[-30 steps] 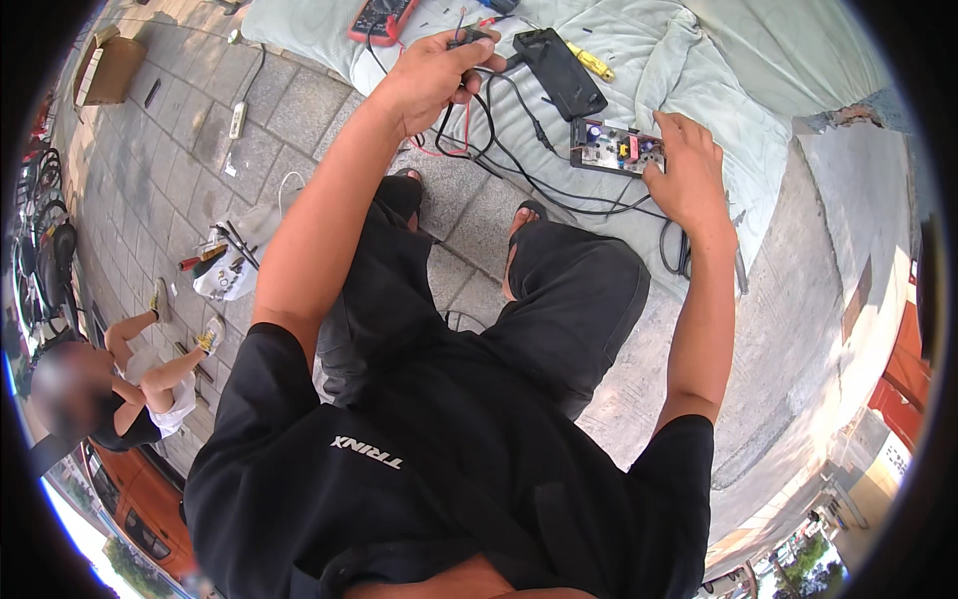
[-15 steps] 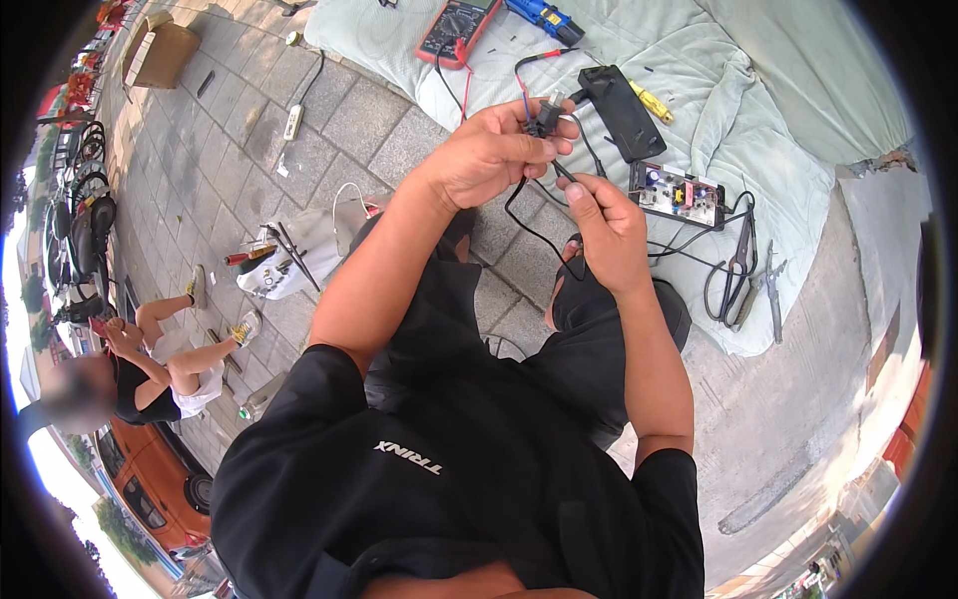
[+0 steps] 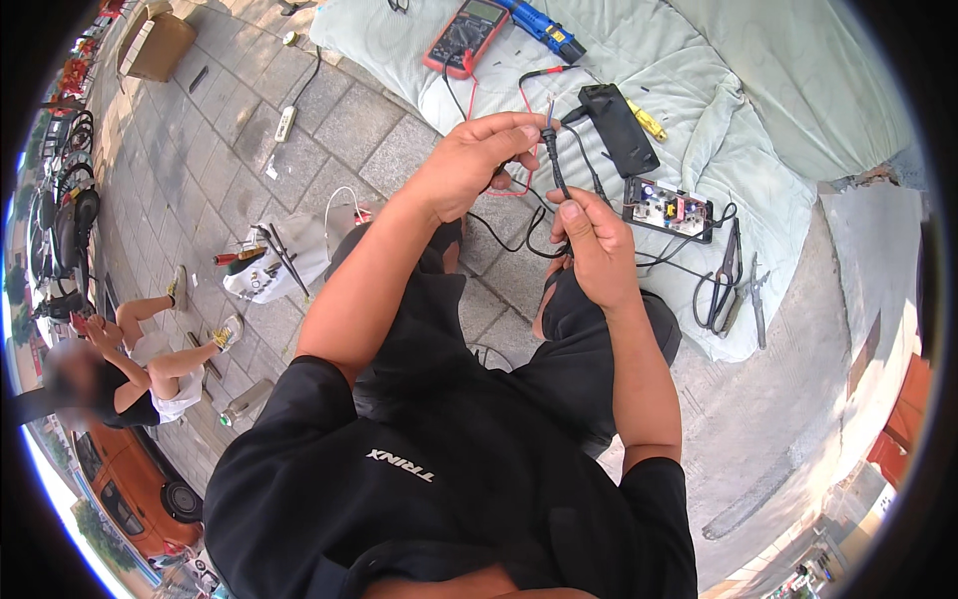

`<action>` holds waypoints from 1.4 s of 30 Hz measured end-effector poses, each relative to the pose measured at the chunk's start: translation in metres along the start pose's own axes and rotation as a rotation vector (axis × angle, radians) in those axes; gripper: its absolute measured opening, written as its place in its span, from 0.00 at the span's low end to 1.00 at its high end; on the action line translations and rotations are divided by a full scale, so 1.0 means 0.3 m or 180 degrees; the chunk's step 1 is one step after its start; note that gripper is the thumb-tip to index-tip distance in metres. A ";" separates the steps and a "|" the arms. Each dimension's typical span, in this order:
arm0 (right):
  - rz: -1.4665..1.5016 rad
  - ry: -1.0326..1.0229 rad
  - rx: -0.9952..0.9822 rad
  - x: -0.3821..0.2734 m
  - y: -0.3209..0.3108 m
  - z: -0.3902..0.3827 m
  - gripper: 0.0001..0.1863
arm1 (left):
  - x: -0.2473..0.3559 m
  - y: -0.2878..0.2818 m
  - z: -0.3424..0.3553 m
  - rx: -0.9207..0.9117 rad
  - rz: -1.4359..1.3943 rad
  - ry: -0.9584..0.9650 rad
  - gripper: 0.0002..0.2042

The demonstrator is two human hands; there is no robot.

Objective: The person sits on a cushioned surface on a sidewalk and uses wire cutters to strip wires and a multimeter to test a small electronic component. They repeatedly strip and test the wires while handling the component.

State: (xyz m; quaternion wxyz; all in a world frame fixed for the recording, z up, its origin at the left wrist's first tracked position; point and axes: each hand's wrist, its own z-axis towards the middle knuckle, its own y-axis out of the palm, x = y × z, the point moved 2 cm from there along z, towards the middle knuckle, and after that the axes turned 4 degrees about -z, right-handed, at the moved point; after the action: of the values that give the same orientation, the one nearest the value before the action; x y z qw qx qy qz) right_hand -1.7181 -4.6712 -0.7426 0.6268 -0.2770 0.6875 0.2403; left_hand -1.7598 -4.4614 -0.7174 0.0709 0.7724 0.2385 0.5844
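Observation:
Thumb and forefinger of my left hand pinch a black power cable close to its end. Thin wires, one bluish, stick up there above a ribbed sleeve. Something black shows under the other left fingers, mostly hidden. Lower on the same cable, my right hand is closed round it, and slack black loops hang between both hands. Beyond my right hand lies an opened charger case with a circuit board, wires running from it. Its black cover rests farther off on the cloth.
On the pale cloth lie a red multimeter with leads, a blue tool, a yellow-handled tool, pliers and a caliper-like metal tool. A white bag with tools sits left; a person is seated beyond.
The metal-pronged black plug in my left hand has gone from view; the cable's wired end now stands between its fingers. My right hand has moved slightly lower along with the cable.

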 end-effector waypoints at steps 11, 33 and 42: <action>-0.0437 -0.0049 0.0203 -0.044 0.033 -0.019 0.15 | -0.071 0.026 -0.155 -0.0060 0.0308 0.0266 0.12; 0.0541 0.0383 0.0188 -0.022 0.016 -0.096 0.04 | -0.269 0.046 -0.231 0.0148 -0.0555 -0.0034 0.04; -0.0662 0.0202 -0.0029 -0.029 -0.015 -0.129 0.09 | -0.298 0.067 -0.209 -0.0145 0.0064 -0.0091 0.02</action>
State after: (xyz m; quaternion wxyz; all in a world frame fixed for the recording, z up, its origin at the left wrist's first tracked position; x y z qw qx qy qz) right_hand -1.7427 -4.6999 -0.7302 0.6250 -0.3572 0.6734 0.1681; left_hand -1.8309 -4.5299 -0.7680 0.0860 0.7812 0.2164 0.5792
